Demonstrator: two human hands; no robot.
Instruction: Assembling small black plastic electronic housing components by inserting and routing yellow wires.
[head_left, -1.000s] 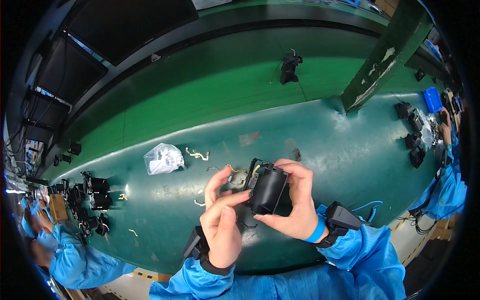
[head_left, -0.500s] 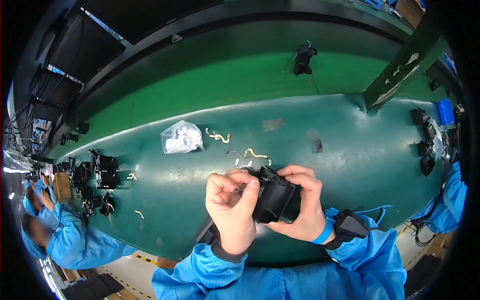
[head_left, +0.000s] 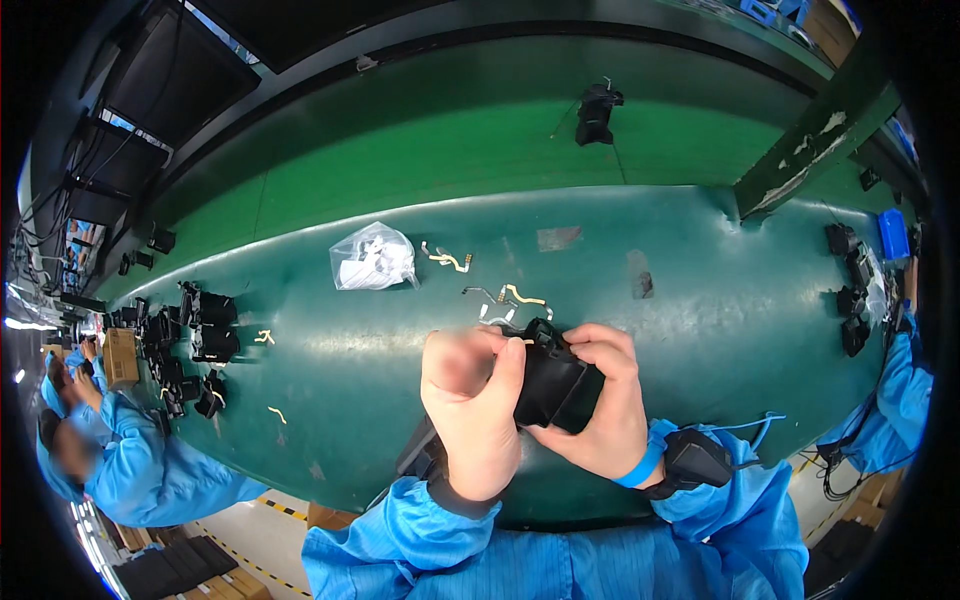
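Note:
In front of my body, a black plastic housing (head_left: 548, 388), shaped like a camera body, is held between both hands. My right hand (head_left: 608, 405) grips its right side, with fingers at the upper edge and the thumb at the lower edge. At its upper left, my left hand (head_left: 475, 415) is closed, thumb and forefinger pressed together at a small pale piece whose kind I cannot make out. Just beyond the housing lie flat flex cables (head_left: 526, 299), yellow and white with dark ends. Farther left lie another flex cable (head_left: 448, 258) and a clear plastic bag (head_left: 372, 258) with white contents.
Several black housings (head_left: 212, 325) crowd the left of the green table (head_left: 700, 330), beside loose yellow cable pieces (head_left: 264, 337). Another black housing (head_left: 595, 115) stands on the far side. More black parts (head_left: 853, 275) and a blue bin (head_left: 893, 234) are at right. Co-workers (head_left: 140, 465) sit left and right.
The housing has turned slightly, its lower end lifting a little. My left hand has shifted slightly right and rolled over the housing's upper left. The whole view has moved a little.

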